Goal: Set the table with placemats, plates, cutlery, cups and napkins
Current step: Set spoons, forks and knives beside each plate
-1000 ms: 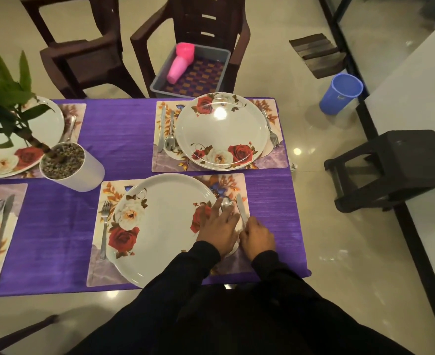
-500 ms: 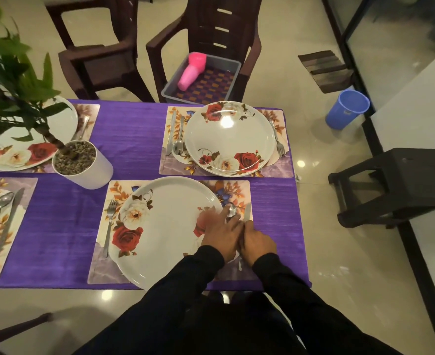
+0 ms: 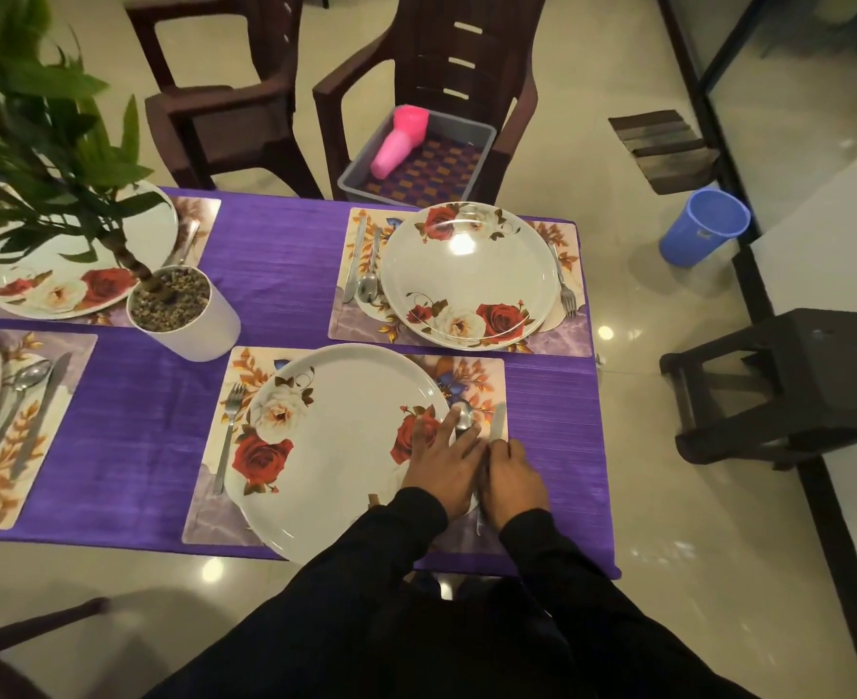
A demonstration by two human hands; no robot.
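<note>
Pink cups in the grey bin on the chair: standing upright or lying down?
Lying down. The pink cups form a nested stack resting on its side inside the grey bin, leaning on the far wall.

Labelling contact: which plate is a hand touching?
The near plate: left hand lies over its right rim. The other three plates stand untouched.

both hands low right of centre, side by side, touching. left hand [image 3: 444,464] palm down, fingers extended. right hand [image 3: 512,471] knuckles up, fingers curled. black sleeves.
</note>
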